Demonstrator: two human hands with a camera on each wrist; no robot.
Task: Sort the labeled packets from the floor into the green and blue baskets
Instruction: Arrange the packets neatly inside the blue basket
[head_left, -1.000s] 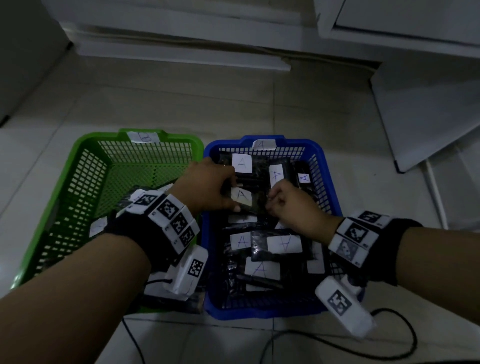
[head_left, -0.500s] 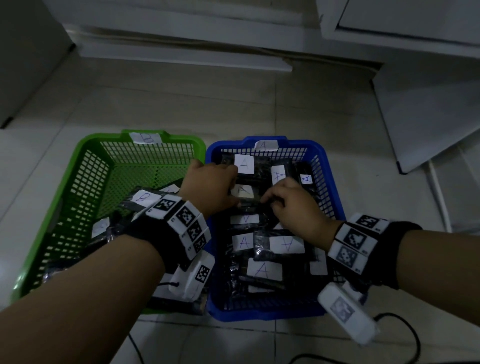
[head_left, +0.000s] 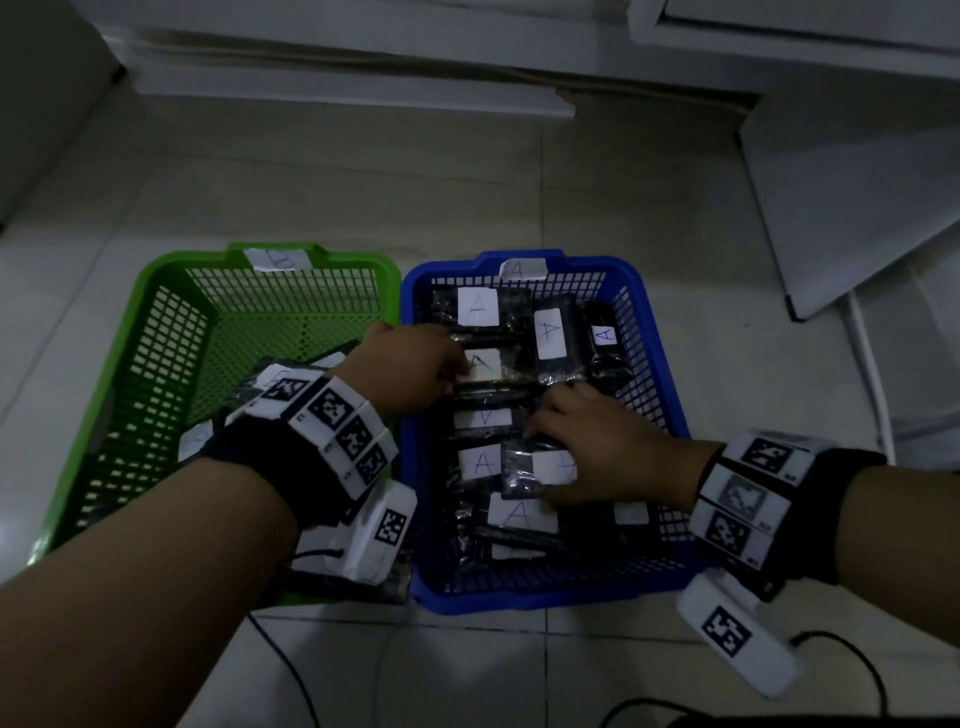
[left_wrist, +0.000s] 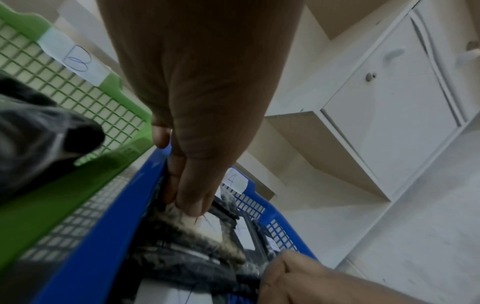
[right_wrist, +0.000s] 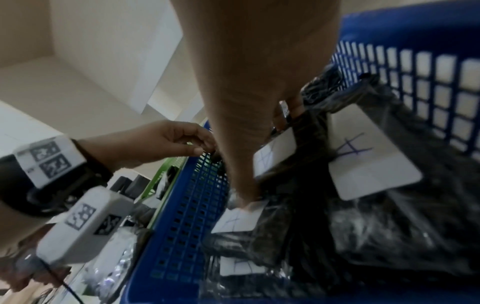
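Right hand (head_left: 597, 447) shifted nearer within blue basket (head_left: 660, 364), fingers curled on packet (head_left: 535, 467). Left hand (head_left: 410, 369) pinches packet edge at basket's left. Risk: slick wrap slips out.

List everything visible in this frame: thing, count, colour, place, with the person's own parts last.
green basket: one, tag B, floor, left of the blue one.
blue basket: one, tag A, beside it.
A-labelled packets: at least eight, black with white labels, in blue basket.
packets in green basket: several, mostly hidden.
white cabinets: behind the baskets.
black cables: floor, near edge.
left hand: pinching a packet.
right hand: over the packets, grip unclear.
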